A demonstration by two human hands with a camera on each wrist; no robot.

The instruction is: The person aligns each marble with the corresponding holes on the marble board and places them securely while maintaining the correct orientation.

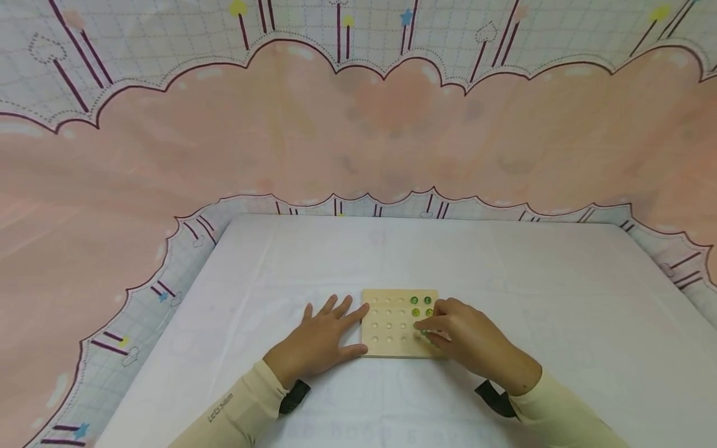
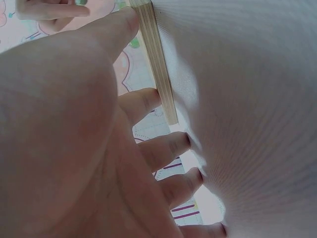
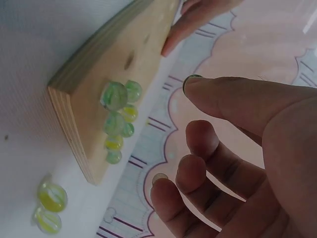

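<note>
A pale wooden board (image 1: 389,333) with rows of round hollows lies on the white table. Green and yellow marbles (image 3: 114,123) sit in hollows at its right side. My left hand (image 1: 319,342) is spread flat beside the board, thumb and index fingertip touching its left edge. Over the board's right part, my right hand (image 1: 467,333) pinches a green marble (image 2: 80,2) between thumb and index finger. Only a dark green rim of it shows behind the thumb in the right wrist view. The other right fingers are curled, and this hand hides the board's right edge from the head view.
Two yellow-streaked marbles (image 3: 52,197) lie on the white tabletop (image 1: 313,255) off the board's near right corner. A pink and white patterned cloth (image 1: 358,137) hangs behind the table. Each wrist carries a black strap (image 1: 294,397).
</note>
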